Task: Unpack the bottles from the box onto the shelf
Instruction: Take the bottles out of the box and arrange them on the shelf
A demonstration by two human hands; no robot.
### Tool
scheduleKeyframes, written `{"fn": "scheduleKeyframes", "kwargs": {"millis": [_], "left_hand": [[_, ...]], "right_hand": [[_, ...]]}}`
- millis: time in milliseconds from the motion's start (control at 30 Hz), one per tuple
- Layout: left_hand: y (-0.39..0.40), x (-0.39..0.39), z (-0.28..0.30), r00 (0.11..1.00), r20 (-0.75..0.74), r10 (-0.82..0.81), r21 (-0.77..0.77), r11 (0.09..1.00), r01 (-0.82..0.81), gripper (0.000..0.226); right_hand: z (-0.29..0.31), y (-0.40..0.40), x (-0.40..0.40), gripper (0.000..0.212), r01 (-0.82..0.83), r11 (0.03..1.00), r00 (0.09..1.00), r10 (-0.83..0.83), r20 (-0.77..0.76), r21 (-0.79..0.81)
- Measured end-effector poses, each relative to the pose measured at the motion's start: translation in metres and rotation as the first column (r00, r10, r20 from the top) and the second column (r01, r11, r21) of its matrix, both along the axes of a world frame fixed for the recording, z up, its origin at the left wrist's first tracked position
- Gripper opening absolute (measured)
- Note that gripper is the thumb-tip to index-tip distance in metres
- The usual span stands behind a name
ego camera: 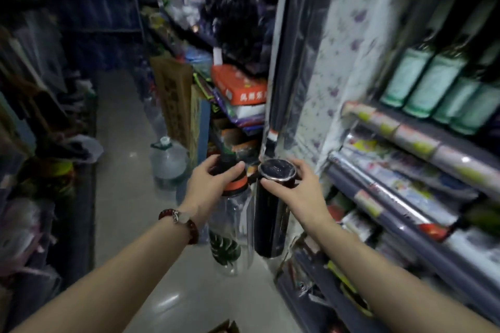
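Fingers of left hand grip clear bottle; right hand, glossy black cyl. flask.

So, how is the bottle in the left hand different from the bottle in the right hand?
The left hand grips a clear bottle that you can see through; the dark bottle in the right hand is opaque. The clear bottle has an orange band under its dark cap and a green leaf print low on its body; the dark bottle is plain, with a shiny metal rim round its flat top. Both hang upright, gripped at the top, side by side over the floor.
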State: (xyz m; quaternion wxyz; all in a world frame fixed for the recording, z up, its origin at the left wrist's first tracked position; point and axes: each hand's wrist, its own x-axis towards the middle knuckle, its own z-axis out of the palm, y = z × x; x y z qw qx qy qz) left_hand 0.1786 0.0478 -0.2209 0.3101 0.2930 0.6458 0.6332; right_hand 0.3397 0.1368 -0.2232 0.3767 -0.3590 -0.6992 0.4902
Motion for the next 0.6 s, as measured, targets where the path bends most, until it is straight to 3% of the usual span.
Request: {"fn": "scheduleKeyframes", "kwargs": {"millis": [133, 367, 600], "left_hand": [[0.023, 0.04, 0.083, 0.995, 0.053, -0.087, 0.082, 0.993, 0.082, 0.013], [0.042, 0.107, 0.217, 0.97, 0.02, -0.24, 0.242, 0.943, 0.229, 0.017], [0.063, 0.142, 0.307, 0.903, -0.029, -0.429, 0.271, 0.866, 0.42, 0.022]], "right_hand": [[0.071, 0.013, 0.04, 0.04, 0.051, 0.998, 0.995, -0.047, -0.085, 0.045], [0.202, 0.021, 0.106, 0.039, 0.104, 0.986, 0.971, -0.072, -0.23, 0.13], [0.303, 0.01, 0.161, 0.042, 0.223, 0.945, 0.951, -0.156, -0.267, 0.24]]}}
